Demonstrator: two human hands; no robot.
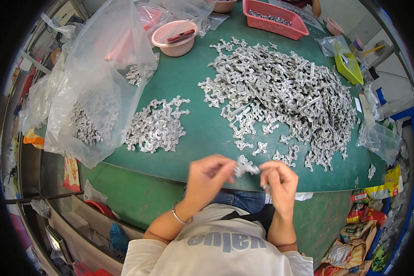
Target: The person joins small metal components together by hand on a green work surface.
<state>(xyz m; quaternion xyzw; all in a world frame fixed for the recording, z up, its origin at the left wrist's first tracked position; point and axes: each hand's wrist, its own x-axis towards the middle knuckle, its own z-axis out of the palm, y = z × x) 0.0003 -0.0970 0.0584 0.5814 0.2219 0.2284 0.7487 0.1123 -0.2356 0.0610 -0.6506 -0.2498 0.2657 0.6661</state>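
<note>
My left hand point(210, 177) and my right hand point(278, 180) meet over the near edge of the green table point(202, 133). Both pinch one small silvery cast metal part point(245, 167) between their fingertips. A second bit of metal seems to hang under my right hand. A big heap of the same silvery parts point(285, 92) spreads over the table's middle and right. A smaller, flatter pile of parts point(156, 126) lies to the left of my hands.
A large clear plastic bag point(94, 87) holding more parts stands at the left edge. A pink bowl point(175, 37), a red basket point(273, 19) and a yellow-green tray point(349, 66) sit at the far side. Small clear bags point(379, 138) and snack packets lie at right.
</note>
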